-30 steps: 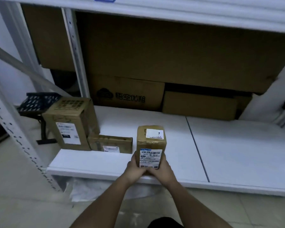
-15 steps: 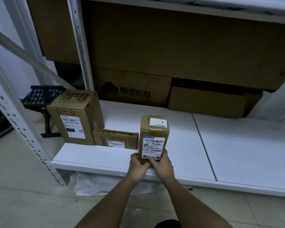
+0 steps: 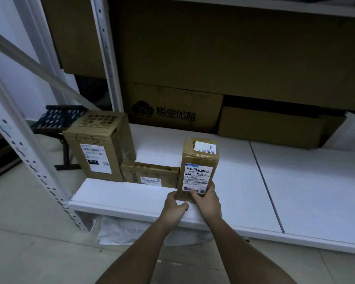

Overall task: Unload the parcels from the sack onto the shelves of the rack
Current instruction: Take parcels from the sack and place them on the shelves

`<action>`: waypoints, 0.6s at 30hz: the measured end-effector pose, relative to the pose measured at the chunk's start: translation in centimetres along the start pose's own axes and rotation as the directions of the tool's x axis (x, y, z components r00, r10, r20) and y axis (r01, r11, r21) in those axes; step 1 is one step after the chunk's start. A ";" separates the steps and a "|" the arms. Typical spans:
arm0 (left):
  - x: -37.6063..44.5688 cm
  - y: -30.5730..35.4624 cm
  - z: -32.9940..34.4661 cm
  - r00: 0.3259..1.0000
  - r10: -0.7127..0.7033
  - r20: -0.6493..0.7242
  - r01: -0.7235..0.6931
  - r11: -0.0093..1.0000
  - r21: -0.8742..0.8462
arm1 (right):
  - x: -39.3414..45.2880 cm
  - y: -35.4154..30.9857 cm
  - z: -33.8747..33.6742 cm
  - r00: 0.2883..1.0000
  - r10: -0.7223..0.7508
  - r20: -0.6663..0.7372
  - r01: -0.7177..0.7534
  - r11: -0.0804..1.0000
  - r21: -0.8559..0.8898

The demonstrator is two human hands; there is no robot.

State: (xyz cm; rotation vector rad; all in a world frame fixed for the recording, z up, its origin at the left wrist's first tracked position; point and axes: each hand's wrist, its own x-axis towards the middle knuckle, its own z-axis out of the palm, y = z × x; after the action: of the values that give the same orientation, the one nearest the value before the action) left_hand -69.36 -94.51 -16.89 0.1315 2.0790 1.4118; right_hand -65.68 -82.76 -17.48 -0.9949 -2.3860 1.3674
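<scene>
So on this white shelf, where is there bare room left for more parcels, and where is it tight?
The right-hand white shelf panel is bare from the seam to the edge. Bare board also lies behind the upright brown parcel up to the printed carton. It is crowded at the left: the tall taped box and flat brown parcel sit close together.

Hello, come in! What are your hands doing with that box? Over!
Left hand and right hand both grip the tall parcel at its base. Parcel upright on the white shelf, beside the flat parcel. Nothing in the way.
</scene>
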 end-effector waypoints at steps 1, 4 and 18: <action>0.1 0.0 0.0 1.000 0.002 -0.004 -0.002 1.000 0.000 | 0.1 0.0 0.0 1.000 -0.003 0.001 0.003 1.000 0.002; 0.2 -0.1 0.1 1.000 0.000 -0.011 0.000 1.000 0.010 | 0.2 0.0 0.0 1.000 -0.002 0.009 0.002 1.000 0.025; 0.3 0.3 0.5 1.000 -0.008 -0.005 0.008 0.999 0.039 | 0.6 0.2 -0.2 0.998 -0.009 0.065 0.002 0.995 0.104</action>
State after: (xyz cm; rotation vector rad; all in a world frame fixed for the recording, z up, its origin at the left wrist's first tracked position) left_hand -69.42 -93.91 -16.89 0.1349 2.1095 1.3686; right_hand -65.90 -82.20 -17.66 -0.9294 -2.3339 1.5283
